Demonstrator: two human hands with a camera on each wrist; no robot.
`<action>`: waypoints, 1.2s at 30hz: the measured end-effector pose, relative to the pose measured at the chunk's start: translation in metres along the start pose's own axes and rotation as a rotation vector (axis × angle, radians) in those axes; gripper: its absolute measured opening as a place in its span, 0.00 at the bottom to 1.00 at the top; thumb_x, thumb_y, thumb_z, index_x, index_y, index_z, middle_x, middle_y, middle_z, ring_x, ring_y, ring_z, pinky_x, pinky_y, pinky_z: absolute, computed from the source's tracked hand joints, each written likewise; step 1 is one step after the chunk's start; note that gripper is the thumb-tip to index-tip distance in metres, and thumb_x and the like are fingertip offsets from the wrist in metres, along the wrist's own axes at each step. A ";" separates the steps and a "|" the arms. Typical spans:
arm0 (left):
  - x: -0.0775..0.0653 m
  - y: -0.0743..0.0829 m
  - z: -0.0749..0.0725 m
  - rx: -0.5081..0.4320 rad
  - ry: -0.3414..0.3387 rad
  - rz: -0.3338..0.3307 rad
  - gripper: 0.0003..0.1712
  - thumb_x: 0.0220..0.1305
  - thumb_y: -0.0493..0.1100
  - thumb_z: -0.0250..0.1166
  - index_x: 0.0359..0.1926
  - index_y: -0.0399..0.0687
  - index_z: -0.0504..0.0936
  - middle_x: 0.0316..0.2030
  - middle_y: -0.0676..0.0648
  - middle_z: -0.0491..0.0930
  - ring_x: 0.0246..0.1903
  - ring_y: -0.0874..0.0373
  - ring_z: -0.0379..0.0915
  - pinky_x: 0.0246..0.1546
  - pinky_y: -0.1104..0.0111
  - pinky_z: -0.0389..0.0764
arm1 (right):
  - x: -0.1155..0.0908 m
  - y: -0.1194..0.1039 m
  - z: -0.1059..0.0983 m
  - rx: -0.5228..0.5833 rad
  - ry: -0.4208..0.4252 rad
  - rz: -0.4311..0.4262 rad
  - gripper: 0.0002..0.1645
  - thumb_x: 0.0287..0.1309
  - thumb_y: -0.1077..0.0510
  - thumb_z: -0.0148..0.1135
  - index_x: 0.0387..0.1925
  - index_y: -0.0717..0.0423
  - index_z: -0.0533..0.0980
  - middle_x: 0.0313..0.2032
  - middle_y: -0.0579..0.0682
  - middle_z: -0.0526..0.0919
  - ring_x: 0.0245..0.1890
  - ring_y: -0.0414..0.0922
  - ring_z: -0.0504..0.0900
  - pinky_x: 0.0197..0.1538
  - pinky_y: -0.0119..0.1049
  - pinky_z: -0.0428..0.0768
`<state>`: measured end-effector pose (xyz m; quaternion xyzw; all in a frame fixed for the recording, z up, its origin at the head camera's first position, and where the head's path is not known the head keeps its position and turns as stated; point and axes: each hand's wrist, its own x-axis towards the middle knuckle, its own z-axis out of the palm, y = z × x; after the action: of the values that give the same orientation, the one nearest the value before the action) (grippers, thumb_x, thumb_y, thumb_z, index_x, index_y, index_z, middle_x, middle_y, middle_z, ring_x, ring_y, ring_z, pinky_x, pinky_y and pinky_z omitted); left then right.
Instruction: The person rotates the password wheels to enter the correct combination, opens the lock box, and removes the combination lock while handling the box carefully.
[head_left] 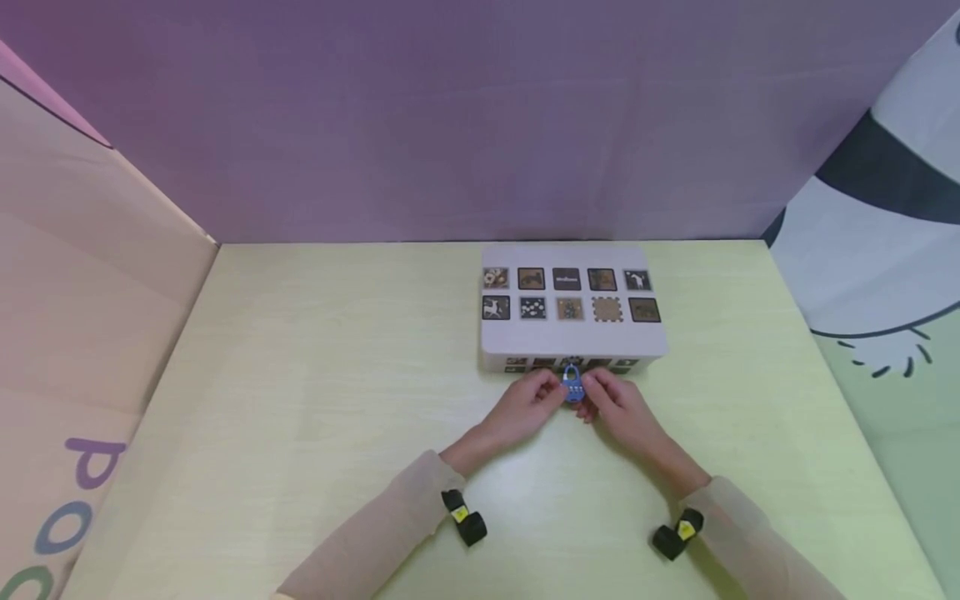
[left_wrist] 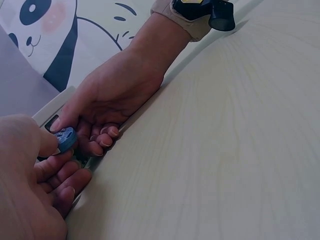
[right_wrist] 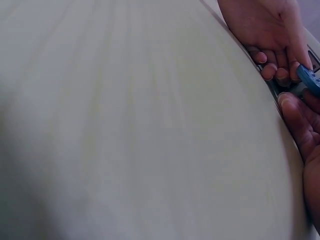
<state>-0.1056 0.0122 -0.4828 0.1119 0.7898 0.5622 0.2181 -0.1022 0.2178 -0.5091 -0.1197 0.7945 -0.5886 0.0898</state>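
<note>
A small blue combination padlock (head_left: 573,388) is between both hands, just in front of a white box (head_left: 573,337) printed with small square pictures. Its shackle points up toward the box's front face, and number dials show on its body. My left hand (head_left: 528,407) pinches the padlock's left side with thumb and fingers. From the opposite side, my right hand (head_left: 622,414) grips it the same way. In the left wrist view, the padlock (left_wrist: 66,139) is partly covered by fingers. Only an edge of the padlock (right_wrist: 309,80) shows in the right wrist view. Whether the shackle is fastened I cannot tell.
The pale wooden table (head_left: 322,358) extends around the box. Behind it stands a purple backdrop (head_left: 480,125), with a lettered panel (head_left: 75,317) at left and a panda-printed panel (head_left: 885,250) at right. Both wrists wear black straps carrying small cameras.
</note>
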 end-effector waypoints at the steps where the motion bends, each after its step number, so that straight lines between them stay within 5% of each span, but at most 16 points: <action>1: 0.000 0.000 0.000 0.002 0.002 0.001 0.15 0.79 0.52 0.56 0.48 0.46 0.80 0.41 0.51 0.80 0.41 0.62 0.75 0.45 0.69 0.80 | 0.000 0.000 0.000 -0.001 -0.001 0.001 0.14 0.80 0.63 0.47 0.41 0.69 0.76 0.29 0.59 0.82 0.27 0.40 0.81 0.33 0.35 0.85; 24: -0.001 -0.002 0.000 -0.006 0.003 0.006 0.16 0.79 0.53 0.55 0.48 0.47 0.80 0.41 0.52 0.80 0.41 0.62 0.75 0.45 0.68 0.79 | 0.000 0.002 -0.001 0.068 0.000 0.033 0.13 0.78 0.63 0.50 0.46 0.72 0.75 0.31 0.60 0.83 0.28 0.39 0.82 0.34 0.34 0.85; 36: -0.001 -0.006 -0.002 -0.010 -0.013 0.023 0.13 0.79 0.50 0.55 0.49 0.49 0.81 0.41 0.52 0.80 0.40 0.61 0.73 0.44 0.67 0.79 | 0.002 -0.002 -0.003 0.158 0.001 0.135 0.14 0.77 0.61 0.53 0.47 0.73 0.74 0.30 0.47 0.83 0.27 0.39 0.81 0.32 0.31 0.84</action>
<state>-0.1053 0.0078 -0.4877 0.1235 0.7842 0.5681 0.2171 -0.1050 0.2198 -0.5063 -0.0580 0.7520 -0.6420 0.1379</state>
